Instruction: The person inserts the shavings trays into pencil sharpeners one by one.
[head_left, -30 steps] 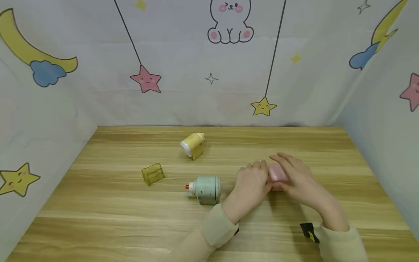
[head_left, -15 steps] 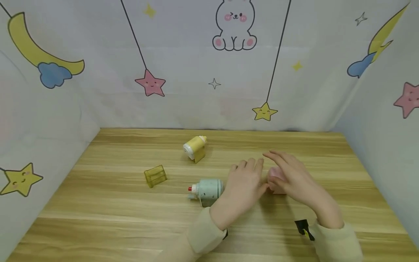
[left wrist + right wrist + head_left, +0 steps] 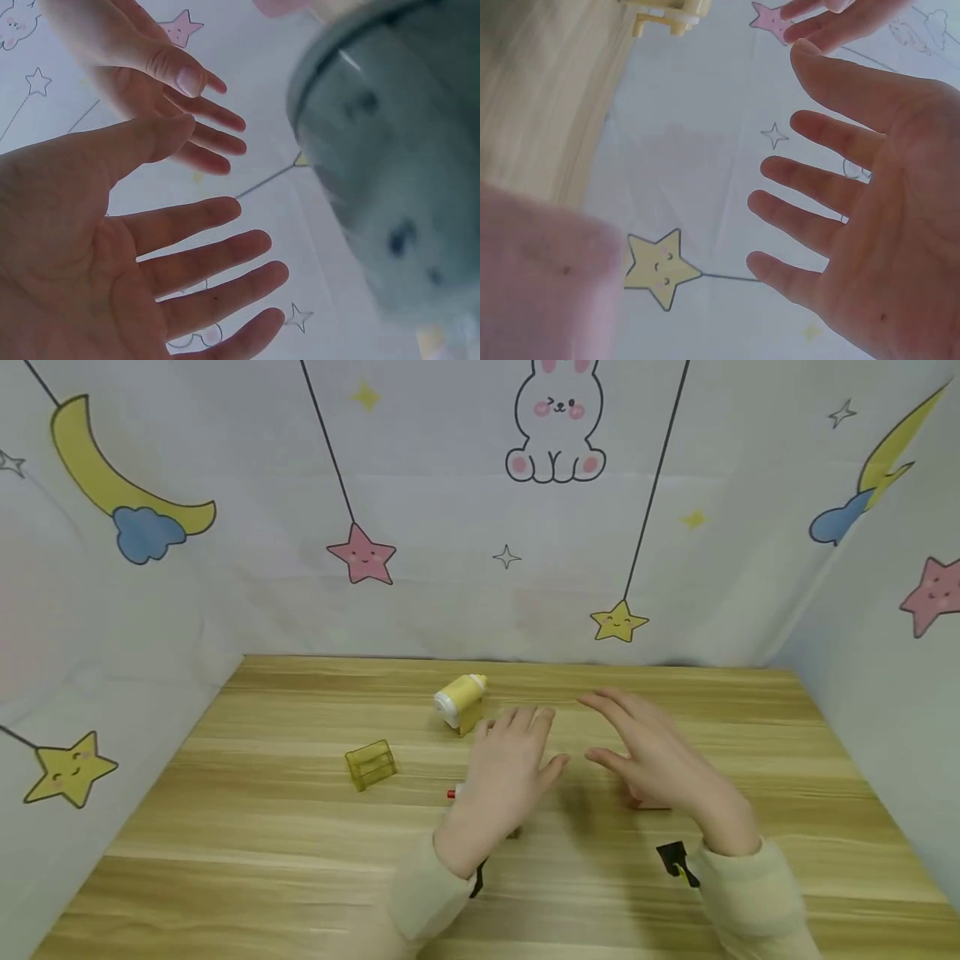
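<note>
Under the empty, spread-fingered left hand is a green canister, under the likewise empty, spread right hand a pink object, apparently between grips, any next one needing curled fingers.

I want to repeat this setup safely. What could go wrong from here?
The left hand and wrist hide much of the green bottle in the head view, so lowering them might knock it. The right hand similarly covers much of the pink object and could nudge it. The yellow bottle lies tilted on a small stand; a bump might dislodge it.
</note>
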Available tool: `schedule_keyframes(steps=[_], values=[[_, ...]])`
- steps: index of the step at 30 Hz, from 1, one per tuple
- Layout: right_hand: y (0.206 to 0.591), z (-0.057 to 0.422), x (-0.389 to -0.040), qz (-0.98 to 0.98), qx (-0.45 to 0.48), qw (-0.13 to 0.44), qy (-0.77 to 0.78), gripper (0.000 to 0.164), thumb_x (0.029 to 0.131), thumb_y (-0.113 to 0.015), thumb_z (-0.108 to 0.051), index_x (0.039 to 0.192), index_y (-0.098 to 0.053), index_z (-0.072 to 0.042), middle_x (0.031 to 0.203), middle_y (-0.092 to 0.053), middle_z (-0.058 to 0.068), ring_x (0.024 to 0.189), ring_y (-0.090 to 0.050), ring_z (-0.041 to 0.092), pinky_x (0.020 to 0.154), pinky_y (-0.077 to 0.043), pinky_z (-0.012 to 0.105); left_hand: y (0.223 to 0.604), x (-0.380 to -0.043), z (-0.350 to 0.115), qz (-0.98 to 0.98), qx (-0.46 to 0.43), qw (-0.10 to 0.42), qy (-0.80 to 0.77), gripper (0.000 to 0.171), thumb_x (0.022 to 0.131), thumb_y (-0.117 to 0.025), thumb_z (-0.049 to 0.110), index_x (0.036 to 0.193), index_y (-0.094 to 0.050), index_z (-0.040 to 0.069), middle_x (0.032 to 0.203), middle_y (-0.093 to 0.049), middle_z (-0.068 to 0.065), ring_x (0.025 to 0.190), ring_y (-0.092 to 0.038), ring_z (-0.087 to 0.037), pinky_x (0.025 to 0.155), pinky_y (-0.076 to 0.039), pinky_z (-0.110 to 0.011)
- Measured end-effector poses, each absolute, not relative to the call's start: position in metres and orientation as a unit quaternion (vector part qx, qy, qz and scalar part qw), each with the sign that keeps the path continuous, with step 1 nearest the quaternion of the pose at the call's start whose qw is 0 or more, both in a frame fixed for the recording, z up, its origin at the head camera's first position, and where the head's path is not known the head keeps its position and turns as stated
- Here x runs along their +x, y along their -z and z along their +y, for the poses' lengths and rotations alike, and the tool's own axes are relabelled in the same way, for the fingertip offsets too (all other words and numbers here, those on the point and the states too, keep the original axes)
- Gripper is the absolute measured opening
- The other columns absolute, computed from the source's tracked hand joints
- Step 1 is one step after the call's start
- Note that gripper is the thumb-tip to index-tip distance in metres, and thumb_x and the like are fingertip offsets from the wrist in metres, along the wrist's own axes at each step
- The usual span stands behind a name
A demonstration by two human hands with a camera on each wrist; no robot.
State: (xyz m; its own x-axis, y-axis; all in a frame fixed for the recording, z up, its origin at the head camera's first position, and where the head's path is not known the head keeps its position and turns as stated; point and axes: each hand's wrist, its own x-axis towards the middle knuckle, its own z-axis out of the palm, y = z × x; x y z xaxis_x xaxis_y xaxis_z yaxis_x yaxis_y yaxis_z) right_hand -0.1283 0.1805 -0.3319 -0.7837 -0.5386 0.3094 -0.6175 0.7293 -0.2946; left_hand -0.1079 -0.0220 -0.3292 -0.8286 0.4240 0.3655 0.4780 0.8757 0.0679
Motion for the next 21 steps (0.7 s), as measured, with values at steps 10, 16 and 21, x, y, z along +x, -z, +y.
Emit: schedule_keyframes(steps=[10, 16, 21], values=[[0.322, 0.145, -0.144, -0.912, 0.351, 0.12, -0.175, 0.068, 0.08, -0.066, -0.029, 0.138, -0.032, -0.015, 0.141, -0.033, 0.015, 0.126, -0.028, 0.029, 0.1, -0.029, 0.056, 0.332, -0.114, -0.063, -0.949, -0.213, 0.198, 0.123, 0.056, 0.079, -0.065, 0.039, 0.125, -0.051, 0.01, 0.12, -0.057, -0.009, 0.111, -0.046, -0.024, 0.08, -0.046, -0.048], [0.321, 0.124, -0.154, -0.9, 0.374, 0.132, -0.179, 0.073, 0.077, -0.069, -0.026, 0.138, -0.03, -0.015, 0.143, -0.029, 0.018, 0.127, -0.024, 0.031, 0.099, -0.027, 0.06, 0.331, -0.114, -0.083, -0.951, -0.186, 0.203, 0.14, 0.058, 0.082, -0.058, 0.046, 0.127, -0.05, 0.01, 0.123, -0.055, -0.013, 0.112, -0.046, -0.026, 0.082, -0.046, -0.052], [0.32, 0.111, -0.159, -0.899, 0.38, 0.126, -0.18, 0.076, 0.077, -0.07, -0.026, 0.14, -0.028, -0.016, 0.146, -0.023, 0.017, 0.129, -0.02, 0.033, 0.101, -0.024, 0.061, 0.332, -0.114, -0.102, -0.954, -0.159, 0.203, 0.153, 0.059, 0.082, -0.058, 0.047, 0.128, -0.048, 0.011, 0.125, -0.054, -0.016, 0.112, -0.046, -0.029, 0.081, -0.045, -0.053]])
